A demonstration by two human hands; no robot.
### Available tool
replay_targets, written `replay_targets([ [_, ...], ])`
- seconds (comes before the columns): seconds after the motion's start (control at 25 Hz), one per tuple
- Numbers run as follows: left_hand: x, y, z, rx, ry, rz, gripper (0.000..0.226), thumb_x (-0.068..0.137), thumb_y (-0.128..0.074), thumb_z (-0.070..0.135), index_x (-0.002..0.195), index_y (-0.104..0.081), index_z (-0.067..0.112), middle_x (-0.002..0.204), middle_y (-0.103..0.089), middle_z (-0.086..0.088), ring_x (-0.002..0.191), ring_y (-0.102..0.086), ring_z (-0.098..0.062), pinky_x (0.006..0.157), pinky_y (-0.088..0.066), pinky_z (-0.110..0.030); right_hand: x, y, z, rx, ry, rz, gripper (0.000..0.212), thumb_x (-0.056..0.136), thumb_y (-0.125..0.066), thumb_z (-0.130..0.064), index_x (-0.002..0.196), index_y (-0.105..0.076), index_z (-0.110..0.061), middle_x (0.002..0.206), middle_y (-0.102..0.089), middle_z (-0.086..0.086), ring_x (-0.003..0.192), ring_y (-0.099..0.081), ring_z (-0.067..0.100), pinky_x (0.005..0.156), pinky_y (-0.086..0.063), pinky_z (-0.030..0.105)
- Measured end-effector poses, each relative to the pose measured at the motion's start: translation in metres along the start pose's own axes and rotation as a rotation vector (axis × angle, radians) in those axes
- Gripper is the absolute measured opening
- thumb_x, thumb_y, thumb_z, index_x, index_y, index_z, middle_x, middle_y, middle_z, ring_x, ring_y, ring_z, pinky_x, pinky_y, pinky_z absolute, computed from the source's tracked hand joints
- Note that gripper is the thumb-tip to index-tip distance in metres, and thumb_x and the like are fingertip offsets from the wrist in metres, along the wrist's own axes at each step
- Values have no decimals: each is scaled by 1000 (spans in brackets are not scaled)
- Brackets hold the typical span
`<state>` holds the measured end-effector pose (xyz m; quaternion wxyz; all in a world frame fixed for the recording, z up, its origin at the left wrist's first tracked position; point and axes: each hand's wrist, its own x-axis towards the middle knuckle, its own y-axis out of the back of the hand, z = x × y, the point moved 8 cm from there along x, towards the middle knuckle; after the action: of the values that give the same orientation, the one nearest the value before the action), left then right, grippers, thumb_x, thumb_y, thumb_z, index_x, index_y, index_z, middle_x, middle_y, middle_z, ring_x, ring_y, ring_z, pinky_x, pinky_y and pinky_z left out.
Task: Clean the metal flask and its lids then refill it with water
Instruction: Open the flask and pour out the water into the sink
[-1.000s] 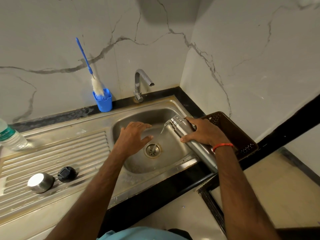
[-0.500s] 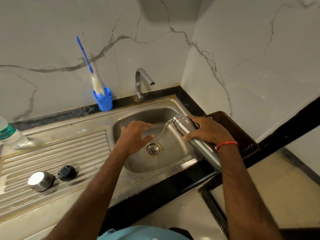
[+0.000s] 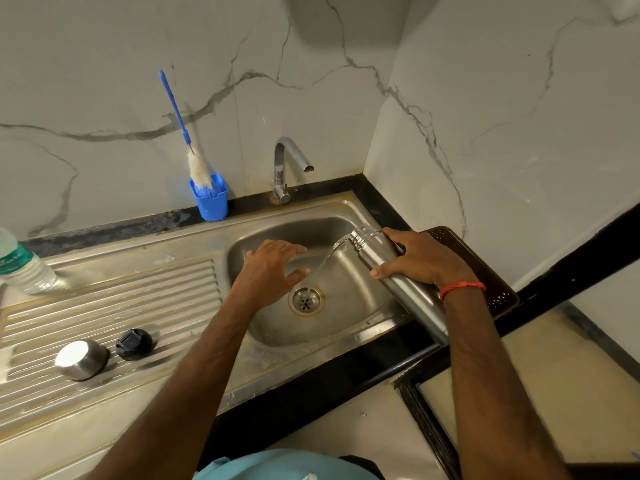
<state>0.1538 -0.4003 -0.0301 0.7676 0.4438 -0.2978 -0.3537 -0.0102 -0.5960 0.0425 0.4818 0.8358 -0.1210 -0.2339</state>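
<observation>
Now the flask (image 3: 374,252), clamped in the right hand (image 3: 422,259) over the sink's (image 3: 346,306) right rim, tips further than a moment ago, and its trickle thickens into a stream toward the drain (image 3: 306,299). The left hand (image 3: 270,268) hovers spread, empty. Emptying looks nearly finished; scrubbing likely follows, with both lids (image 3: 81,359) waiting aside.

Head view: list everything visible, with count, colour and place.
metal flask: one, silver, tilted over the basin, pouring water
steel lid: one, silver, on the drainboard
black lid: one, black, beside the steel lid
sink: one, steel, in the counter
tap: one, chrome, behind the basin
bottle brush: one, blue and white, in the holder
holder: one, blue, against the wall
plastic bottle: one, clear, far left
tray: one, brown, right of sink
left hand: one, open over the basin
right hand: one, gripping the metal flask
</observation>
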Motion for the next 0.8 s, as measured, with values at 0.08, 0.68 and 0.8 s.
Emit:
replay_targets([
  [0.08, -1, 0, -1, -4, -1, 2, 54, 94, -60, 54, 142, -51, 33, 147, -53, 3, 140, -40, -19, 109, -36, -52, 0, 1, -1, 9, -5, -3, 81, 73, -80, -52, 142, -44, -33, 121, -63, 3, 95, -64, 20, 91, -55, 48],
  [0.68, -4, 7, -5, -17, 34, -6, 55, 94, -60, 55, 143, -50, 34, 149, -51, 4, 141, -38, -19, 113, -34, -53, -11, 3, -16, 41, -10, -30, 81, 77, -80, -43, 146, -41, -32, 126, -61, 5, 96, -62, 18, 84, -51, 35],
  [0.8, -4, 9, -5, -10, 26, -2, 55, 94, -60, 56, 143, -50, 34, 147, -53, 3, 140, -39, -19, 112, -36, -53, -12, 4, -18, 28, -20, -31, 84, 78, -80, -43, 149, -38, -29, 128, -58, 6, 95, -60, 18, 82, -48, 33],
])
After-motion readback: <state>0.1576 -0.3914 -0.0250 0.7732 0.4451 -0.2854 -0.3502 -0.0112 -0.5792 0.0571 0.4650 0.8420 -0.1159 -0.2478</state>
